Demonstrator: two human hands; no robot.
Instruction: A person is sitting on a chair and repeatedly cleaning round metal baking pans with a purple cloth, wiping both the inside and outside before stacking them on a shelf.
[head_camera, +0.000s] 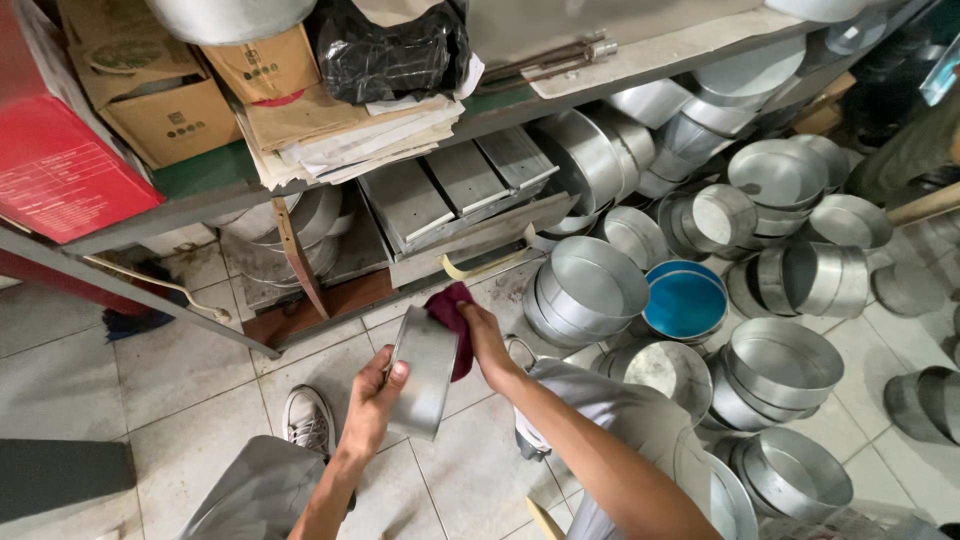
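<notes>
Red box sits far left on the shelf, cardboard boxes and a stack of papers next to it, flat trays tucked underneath. Down on the tile floor I can see a white shoe.

Middle of the view is where the work is. Left hand is clamped on a round metal tin, thumb over the rim and fingers wrapped behind, holding it up on edge above the floor. Right hand is pinching a maroon rag and pressing it over the top edge of the tin, so rag and tin are touching.

Further right it's just tins everywhere: a nested pile, a blue bowl just beside it, more piles spreading off to the right edge.

Progress-wise, my guess is it's early to midway. One tin is getting wiped and dozens sit around it. I honestly can't tell which piles are already wiped and which aren't, they all look about equally shiny from here.
</notes>
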